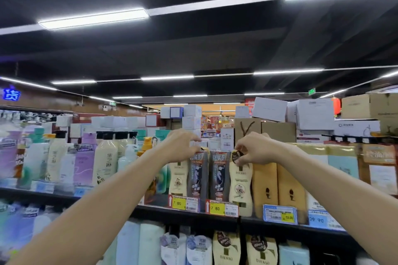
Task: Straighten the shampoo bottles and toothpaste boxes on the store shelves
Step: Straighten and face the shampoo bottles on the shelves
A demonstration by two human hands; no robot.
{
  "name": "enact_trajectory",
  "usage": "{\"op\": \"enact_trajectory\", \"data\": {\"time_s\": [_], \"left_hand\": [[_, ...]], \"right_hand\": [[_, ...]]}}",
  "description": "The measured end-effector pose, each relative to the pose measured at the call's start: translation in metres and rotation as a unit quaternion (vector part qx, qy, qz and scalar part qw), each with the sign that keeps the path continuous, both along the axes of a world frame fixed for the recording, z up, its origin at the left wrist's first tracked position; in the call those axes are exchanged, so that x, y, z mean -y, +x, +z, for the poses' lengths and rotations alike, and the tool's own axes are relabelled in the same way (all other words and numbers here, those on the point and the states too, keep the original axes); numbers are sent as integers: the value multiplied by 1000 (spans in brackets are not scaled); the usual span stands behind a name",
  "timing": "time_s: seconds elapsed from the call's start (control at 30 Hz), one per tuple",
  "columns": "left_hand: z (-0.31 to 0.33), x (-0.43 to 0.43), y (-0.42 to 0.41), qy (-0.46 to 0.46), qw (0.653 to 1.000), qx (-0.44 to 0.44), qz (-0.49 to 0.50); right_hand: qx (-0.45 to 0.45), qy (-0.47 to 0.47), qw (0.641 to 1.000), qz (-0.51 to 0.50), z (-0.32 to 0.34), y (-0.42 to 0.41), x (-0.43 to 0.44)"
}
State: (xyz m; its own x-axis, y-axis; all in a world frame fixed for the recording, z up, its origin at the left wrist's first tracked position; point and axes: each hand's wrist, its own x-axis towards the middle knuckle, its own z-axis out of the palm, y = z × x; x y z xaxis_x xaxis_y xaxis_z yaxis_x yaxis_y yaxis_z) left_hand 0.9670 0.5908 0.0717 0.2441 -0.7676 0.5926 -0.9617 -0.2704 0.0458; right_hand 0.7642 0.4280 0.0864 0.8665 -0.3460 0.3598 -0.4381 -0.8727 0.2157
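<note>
The right hand point(256, 150) pinches the dark tag point(237, 156) atop a cream shampoo bottle point(240, 187) standing at the near edge of the upper shelf point(150, 211), and the left hand point(183, 146) curls over the grey packs point(199, 176) just left, its grip unclear, so a sideways tug could topple these tall, crowded bottles forward.

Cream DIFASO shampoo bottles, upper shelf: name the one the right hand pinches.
The cream bottle right of the two grey bottles: the right hand pinches its dark tag. The other stands left of them.
</note>
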Motion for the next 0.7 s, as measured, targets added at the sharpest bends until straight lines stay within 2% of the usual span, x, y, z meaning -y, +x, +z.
{"op": "enact_trajectory", "data": {"time_s": [0.1,0.23,0.33,0.57,0.7], "left_hand": [[-9,3,4,57,995,85,8],[-17,2,2,72,989,125,-14],[-22,0,-2,60,988,144,-3],[-26,-7,-4,43,995,73,-49],[-23,-13,-10,58,993,-10,-99]], "right_hand": [[8,40,999,12,9,-4,-5],[51,81,994,44,36,-17,-14],[77,79,992,58,64,-29,-20],[167,105,975,100,89,-34,-23],[204,117,963,129,86,-23,-24]]}}
